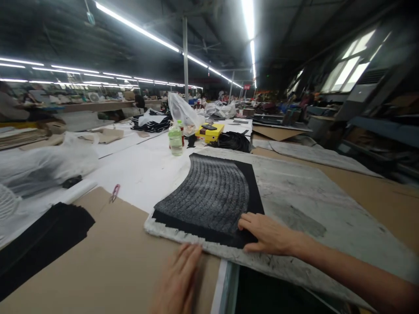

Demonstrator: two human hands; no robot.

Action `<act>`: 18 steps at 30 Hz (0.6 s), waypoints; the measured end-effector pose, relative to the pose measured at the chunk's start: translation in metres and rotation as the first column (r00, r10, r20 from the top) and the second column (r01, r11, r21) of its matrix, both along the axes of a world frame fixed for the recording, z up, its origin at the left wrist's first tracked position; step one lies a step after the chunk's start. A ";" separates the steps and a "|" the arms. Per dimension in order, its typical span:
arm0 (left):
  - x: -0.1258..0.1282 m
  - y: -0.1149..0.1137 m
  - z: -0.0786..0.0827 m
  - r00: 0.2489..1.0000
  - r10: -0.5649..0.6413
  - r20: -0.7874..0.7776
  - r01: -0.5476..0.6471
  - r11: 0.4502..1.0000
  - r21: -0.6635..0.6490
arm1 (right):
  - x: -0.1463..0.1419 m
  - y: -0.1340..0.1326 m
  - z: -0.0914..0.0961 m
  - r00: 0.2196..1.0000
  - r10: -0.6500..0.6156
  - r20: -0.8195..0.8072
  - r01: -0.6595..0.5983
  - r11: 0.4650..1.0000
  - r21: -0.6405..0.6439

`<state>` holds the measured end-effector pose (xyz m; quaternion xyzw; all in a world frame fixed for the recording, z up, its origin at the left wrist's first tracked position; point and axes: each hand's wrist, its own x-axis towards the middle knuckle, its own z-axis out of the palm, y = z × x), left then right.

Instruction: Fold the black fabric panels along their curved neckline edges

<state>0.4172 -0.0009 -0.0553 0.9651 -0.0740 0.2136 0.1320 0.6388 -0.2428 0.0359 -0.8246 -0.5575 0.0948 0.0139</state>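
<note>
A black sheet (255,183) lies on a grey, stained padded cloth (291,174), with a curved, ribbed dark grey pattern over most of its face. My right hand (266,233) rests on the sheet's near right corner, fingers bent onto it and thumb spread apart by the near edge. Blurred by motion, my left hand (178,279) is over the brown cardboard (114,253). Its fingers are stretched out, with the tips beside the near edge of the padded cloth; whether they touch it I cannot tell.
Black fabric (46,240) lies on the cardboard at left, near a pink clip-like item (115,192). Beyond the sheet stand a bottle of pale green liquid (176,140), a yellow box (210,132) and a black bundle (231,141). Clear plastic (49,159) is heaped at left.
</note>
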 end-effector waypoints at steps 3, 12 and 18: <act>0.050 -0.052 0.009 0.992 -0.116 -0.047 0.117 0.993 0.029 | 0.003 -0.005 -0.006 1.000 0.008 -0.021 -0.008 1.000 0.028; 0.073 -0.070 0.000 0.997 -0.072 -0.024 0.076 0.977 0.201 | 0.021 -0.011 -0.011 0.959 0.081 -0.273 -0.053 0.993 0.109; 0.078 -0.074 -0.011 0.995 -0.022 0.096 0.007 0.989 0.151 | 0.049 -0.013 -0.015 0.867 -0.001 -0.497 0.091 0.983 0.157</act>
